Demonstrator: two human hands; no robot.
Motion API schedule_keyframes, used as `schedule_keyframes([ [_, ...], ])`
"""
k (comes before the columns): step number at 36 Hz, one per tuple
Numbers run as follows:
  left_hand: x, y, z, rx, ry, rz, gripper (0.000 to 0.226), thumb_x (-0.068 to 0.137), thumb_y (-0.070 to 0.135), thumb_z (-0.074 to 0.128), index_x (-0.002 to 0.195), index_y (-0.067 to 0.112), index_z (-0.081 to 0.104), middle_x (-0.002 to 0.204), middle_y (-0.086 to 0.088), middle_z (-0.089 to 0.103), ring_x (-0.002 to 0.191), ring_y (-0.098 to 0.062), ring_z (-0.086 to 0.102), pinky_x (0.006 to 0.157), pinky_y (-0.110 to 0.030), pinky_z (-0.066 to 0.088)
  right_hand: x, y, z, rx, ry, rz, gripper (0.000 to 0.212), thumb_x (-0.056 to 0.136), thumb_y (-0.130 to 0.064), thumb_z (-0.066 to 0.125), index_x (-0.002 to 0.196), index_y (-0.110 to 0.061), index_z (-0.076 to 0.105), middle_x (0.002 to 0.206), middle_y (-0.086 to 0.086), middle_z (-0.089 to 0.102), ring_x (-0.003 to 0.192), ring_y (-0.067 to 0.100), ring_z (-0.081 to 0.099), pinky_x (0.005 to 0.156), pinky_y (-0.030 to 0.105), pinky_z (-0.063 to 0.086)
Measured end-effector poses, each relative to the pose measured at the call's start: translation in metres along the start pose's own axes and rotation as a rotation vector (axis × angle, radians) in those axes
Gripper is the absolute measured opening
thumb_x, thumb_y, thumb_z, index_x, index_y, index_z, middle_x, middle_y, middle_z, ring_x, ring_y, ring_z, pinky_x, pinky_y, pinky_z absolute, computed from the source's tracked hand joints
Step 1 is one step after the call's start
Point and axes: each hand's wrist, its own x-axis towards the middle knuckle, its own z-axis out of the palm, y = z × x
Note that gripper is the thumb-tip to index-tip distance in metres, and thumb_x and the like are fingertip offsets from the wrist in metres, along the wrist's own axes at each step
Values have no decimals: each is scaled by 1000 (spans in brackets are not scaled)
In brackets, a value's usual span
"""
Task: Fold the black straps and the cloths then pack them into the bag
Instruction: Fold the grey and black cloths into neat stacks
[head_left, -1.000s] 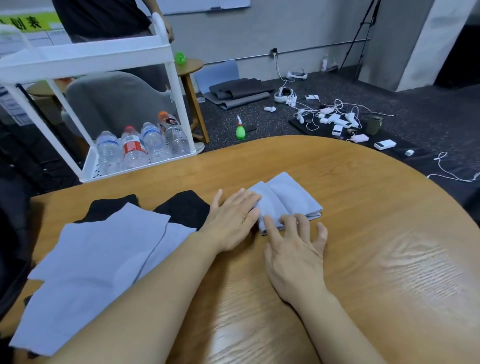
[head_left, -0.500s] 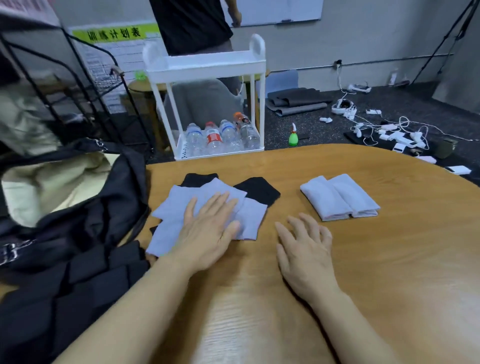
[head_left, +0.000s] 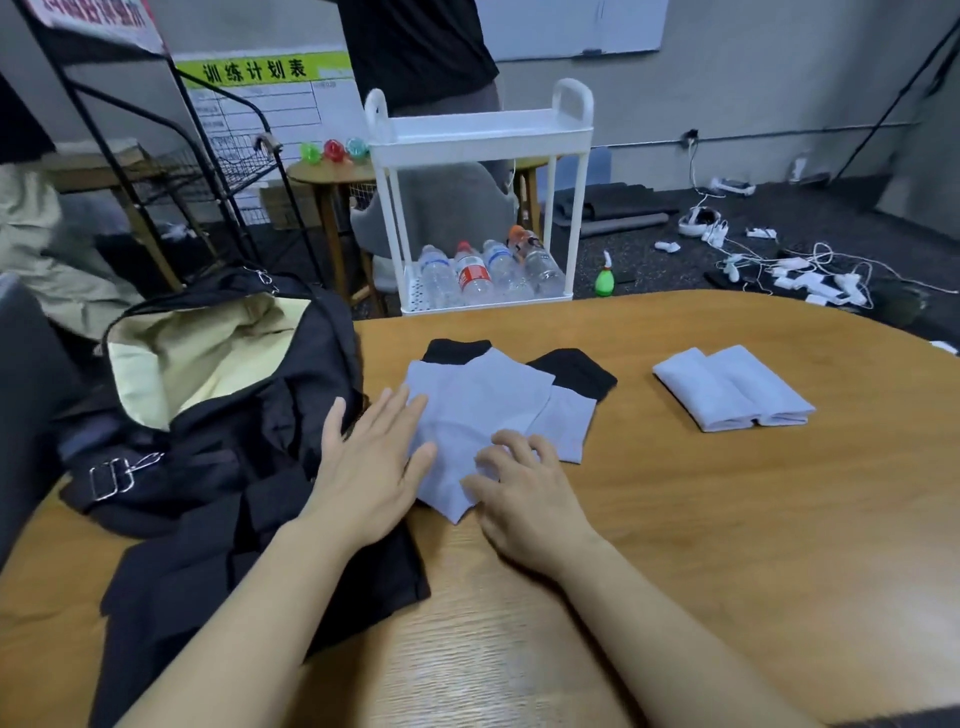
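Note:
Two flat light-blue cloths (head_left: 483, 410) overlap on the wooden table (head_left: 727, 519), with black straps (head_left: 576, 371) showing from under their far edges. My left hand (head_left: 369, 467) lies flat with straight fingers on the left edge of the cloths. My right hand (head_left: 524, 493) has curled fingers on the near corner of the top cloth, bunching the fabric. A folded light-blue cloth (head_left: 732, 395) sits apart at the right. The black bag (head_left: 208, 415) lies open at the left, its cream lining showing, and a black flap (head_left: 249, 571) spreads under my left forearm.
A white cart (head_left: 478, 140) with water bottles stands just beyond the table's far edge. A black wire rack (head_left: 156, 171) and a small round table are behind the bag. A person stands behind the cart. Cables and devices litter the floor at right.
The view swung left, bringing the bag into sight. Both hands left the folded cloth. My left hand moved to the flat cloths' left edge and my right hand came onto their near corner.

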Motion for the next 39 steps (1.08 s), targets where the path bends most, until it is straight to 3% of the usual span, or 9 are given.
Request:
schedule_keyframes([
  [3,0,0,4,-2,-12,15,87,82,64,-8,156,26,15,164,6,7,150,-5,-1,111,-37,-25,2,-3,5,-9,-2,-28,6,67,-21,68,67,-20,63,81,-1,57,91,28,52,74,34,28],
  [8,-1,2,4,8,-28,19,87,80,63,-12,157,28,12,164,8,4,150,-5,-4,112,-38,-24,2,-4,8,-11,9,8,13,64,-14,73,66,-17,60,70,0,53,81,27,53,68,34,29],
  [22,-14,39,4,14,-63,65,82,86,57,-8,156,23,17,164,4,12,151,-10,4,114,-40,-20,-86,47,-36,-52,23,101,5,75,-13,63,72,-16,60,75,-3,58,82,27,54,67,36,36],
  [25,-14,63,10,-32,-130,77,63,98,43,5,144,15,36,145,2,46,139,-14,34,111,-36,-11,-101,53,-44,-54,9,134,5,74,-13,64,72,-17,61,76,-3,59,81,28,55,62,36,41],
  [27,-14,79,18,-98,-193,64,43,104,33,18,135,12,40,129,0,55,125,-18,45,111,-36,-4,-107,55,-48,-55,6,152,5,73,-13,65,72,-17,61,76,-3,59,80,28,55,62,36,40],
  [32,-18,98,41,-138,-202,30,15,103,29,23,110,21,33,109,6,44,113,-17,47,115,-46,11,-124,66,-57,-87,-25,195,5,70,-17,66,72,-17,61,76,-2,59,82,28,55,65,34,27],
  [37,-17,102,44,-165,-191,-22,15,103,33,20,102,22,29,103,7,41,97,-12,41,115,-47,10,-139,76,-68,-138,-35,270,12,74,-23,51,69,-16,59,73,0,57,82,29,52,65,35,27],
  [39,-17,99,46,-128,-217,-52,26,104,36,17,110,19,36,109,6,45,106,-12,45,116,-48,10,-146,79,-74,-165,-47,315,21,75,-27,42,68,-16,59,72,0,56,82,28,52,64,36,30],
])
